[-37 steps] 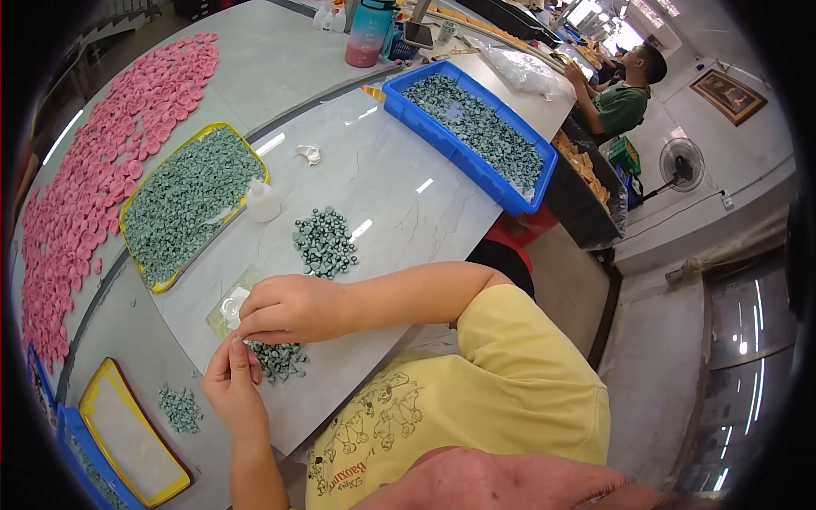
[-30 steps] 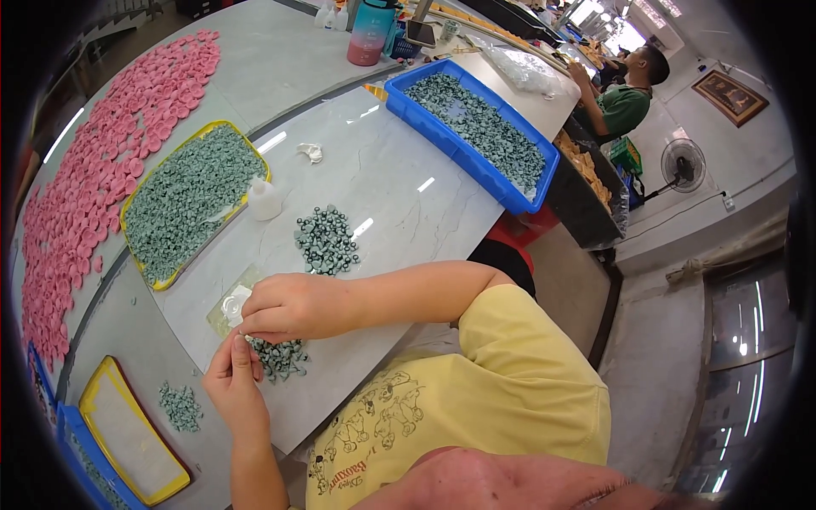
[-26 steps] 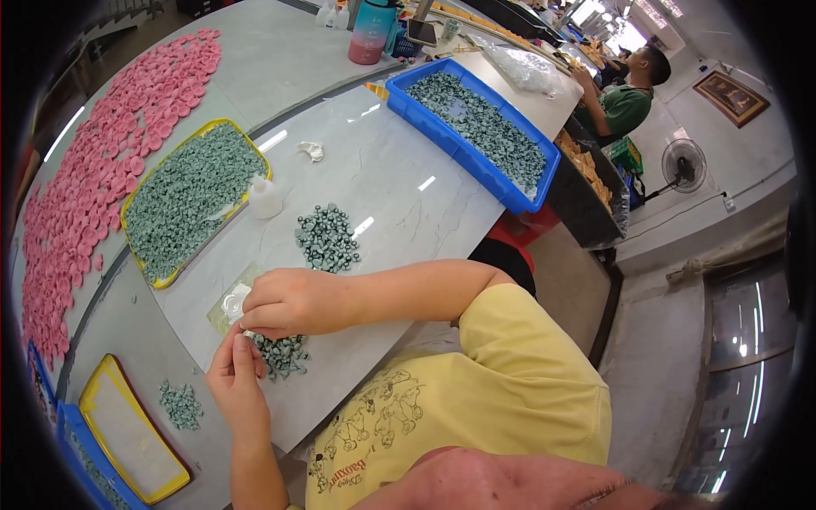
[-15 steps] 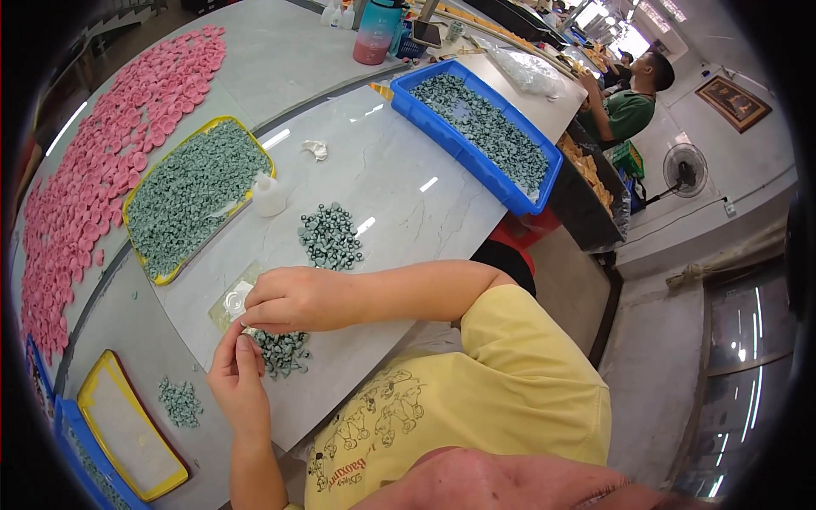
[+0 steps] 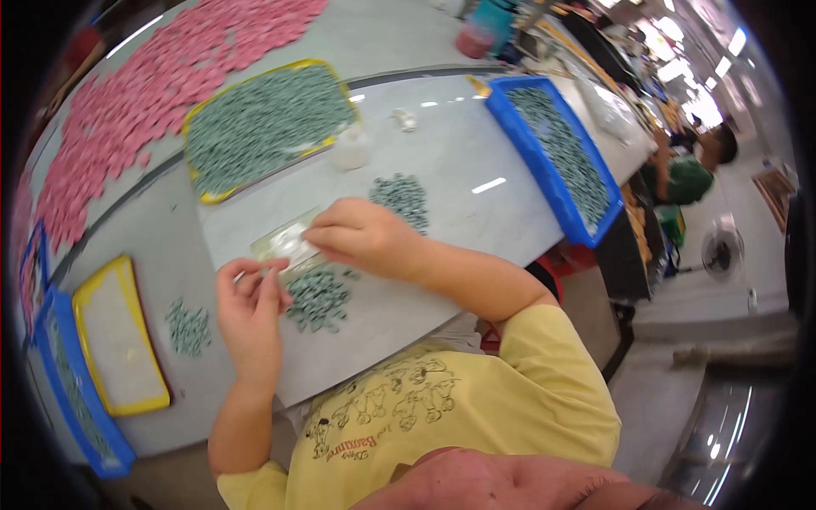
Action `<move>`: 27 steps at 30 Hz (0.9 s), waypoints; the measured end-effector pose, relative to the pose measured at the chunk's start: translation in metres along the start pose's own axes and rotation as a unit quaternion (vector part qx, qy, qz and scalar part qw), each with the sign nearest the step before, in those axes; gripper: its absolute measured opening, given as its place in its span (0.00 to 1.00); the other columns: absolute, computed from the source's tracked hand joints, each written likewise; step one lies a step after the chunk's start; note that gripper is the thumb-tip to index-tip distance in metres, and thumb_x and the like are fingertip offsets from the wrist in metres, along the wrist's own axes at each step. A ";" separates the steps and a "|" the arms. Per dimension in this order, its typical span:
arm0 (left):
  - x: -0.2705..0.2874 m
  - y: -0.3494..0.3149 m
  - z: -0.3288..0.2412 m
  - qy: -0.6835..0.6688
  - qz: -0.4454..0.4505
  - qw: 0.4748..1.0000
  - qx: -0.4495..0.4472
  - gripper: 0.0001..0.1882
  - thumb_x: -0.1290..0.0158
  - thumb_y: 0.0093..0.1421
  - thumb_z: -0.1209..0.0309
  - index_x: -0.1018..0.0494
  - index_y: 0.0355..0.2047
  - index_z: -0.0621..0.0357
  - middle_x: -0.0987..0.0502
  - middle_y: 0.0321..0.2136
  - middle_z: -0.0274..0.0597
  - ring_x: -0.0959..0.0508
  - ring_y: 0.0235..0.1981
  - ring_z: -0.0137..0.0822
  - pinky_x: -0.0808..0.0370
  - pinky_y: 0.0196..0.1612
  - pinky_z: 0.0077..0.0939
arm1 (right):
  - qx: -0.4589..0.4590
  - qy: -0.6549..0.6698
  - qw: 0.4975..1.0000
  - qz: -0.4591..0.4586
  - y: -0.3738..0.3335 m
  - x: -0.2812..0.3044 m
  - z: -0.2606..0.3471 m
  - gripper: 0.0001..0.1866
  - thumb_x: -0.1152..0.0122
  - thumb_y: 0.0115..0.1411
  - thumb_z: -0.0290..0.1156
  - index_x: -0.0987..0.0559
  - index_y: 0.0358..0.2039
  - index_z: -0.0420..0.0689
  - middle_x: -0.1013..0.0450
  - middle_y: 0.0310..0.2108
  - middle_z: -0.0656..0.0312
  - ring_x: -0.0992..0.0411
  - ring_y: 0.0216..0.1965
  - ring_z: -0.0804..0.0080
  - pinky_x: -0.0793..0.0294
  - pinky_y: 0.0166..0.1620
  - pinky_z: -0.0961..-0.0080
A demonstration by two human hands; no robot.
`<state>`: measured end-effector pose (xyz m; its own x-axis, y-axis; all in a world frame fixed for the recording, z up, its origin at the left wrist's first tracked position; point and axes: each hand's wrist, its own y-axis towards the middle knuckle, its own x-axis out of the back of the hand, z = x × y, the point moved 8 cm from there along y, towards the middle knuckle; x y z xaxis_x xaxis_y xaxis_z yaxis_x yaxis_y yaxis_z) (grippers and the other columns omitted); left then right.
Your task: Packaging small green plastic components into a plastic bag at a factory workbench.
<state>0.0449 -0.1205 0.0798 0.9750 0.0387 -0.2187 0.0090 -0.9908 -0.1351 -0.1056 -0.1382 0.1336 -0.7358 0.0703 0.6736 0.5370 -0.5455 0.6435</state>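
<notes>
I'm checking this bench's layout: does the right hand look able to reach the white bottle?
Probably yes: between the right hand and the white bottle, only tabletop shows, with a green pile off to the right.

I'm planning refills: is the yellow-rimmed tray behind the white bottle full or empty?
Full across: green pieces cover nearly all of the yellow-rimmed tray; how deep, I cannot tell.

Right hand (image 5: 364,236) hid part of the pale sheet (image 5: 274,246) beneath its fingers; anything between the fingertips of the left hand (image 5: 251,310) was too small and blurred to tell. Blur smeared the heaped green pieces (image 5: 319,299), single shapes lost. Upper edge cut off the blue-and-pink bottle (image 5: 484,27) and pink discs (image 5: 191,81); co-worker (image 5: 687,180) was indistinct
</notes>
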 end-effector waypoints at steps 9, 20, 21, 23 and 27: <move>0.058 0.005 -0.004 -0.035 -0.022 0.999 -0.001 0.07 0.50 0.57 0.78 0.30 0.36 0.65 0.24 0.29 0.40 0.30 0.22 0.22 0.34 0.25 0.14 | 0.047 -0.054 0.996 0.049 0.024 -0.055 0.022 0.17 0.39 0.38 0.21 0.24 0.34 0.41 0.28 0.30 0.60 0.29 0.29 0.66 0.30 0.30 0.74; 0.072 0.004 -0.005 -0.076 0.008 0.997 0.009 0.08 0.53 0.59 0.75 0.33 0.39 0.64 0.25 0.31 0.43 0.30 0.22 0.23 0.33 0.26 0.15 | 0.071 -0.125 0.985 0.092 0.039 -0.076 0.039 0.17 0.45 0.42 0.26 0.24 0.36 0.41 0.29 0.33 0.60 0.30 0.32 0.65 0.29 0.34 0.72; 0.073 0.004 -0.005 -0.074 0.005 0.997 0.010 0.07 0.53 0.60 0.75 0.33 0.38 0.64 0.25 0.30 0.42 0.30 0.22 0.23 0.33 0.26 0.15 | 0.072 -0.128 0.985 0.096 0.039 -0.077 0.040 0.17 0.45 0.41 0.26 0.24 0.36 0.41 0.29 0.33 0.60 0.30 0.32 0.65 0.29 0.34 0.72; 0.076 0.005 -0.004 -0.071 0.000 0.997 0.011 0.06 0.53 0.60 0.74 0.34 0.37 0.63 0.25 0.29 0.41 0.30 0.22 0.23 0.33 0.26 0.15 | 0.073 -0.129 0.984 0.099 0.041 -0.079 0.041 0.17 0.46 0.41 0.26 0.24 0.36 0.42 0.29 0.33 0.61 0.30 0.32 0.65 0.29 0.35 0.72; 0.080 0.005 0.000 -0.048 -0.005 0.998 0.036 0.06 0.54 0.61 0.71 0.35 0.33 0.61 0.30 0.22 0.35 0.33 0.21 0.22 0.35 0.24 0.14 | 0.065 -0.104 0.987 0.103 0.041 -0.084 0.039 0.17 0.43 0.42 0.24 0.24 0.36 0.40 0.29 0.32 0.59 0.30 0.31 0.65 0.29 0.35 0.72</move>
<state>0.1228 -0.1223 0.0615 0.9493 0.0646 -0.3076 -0.0005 -0.9784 -0.2068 -0.0052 -0.1337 0.1175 -0.5115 0.1459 0.8468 0.7254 -0.4549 0.5165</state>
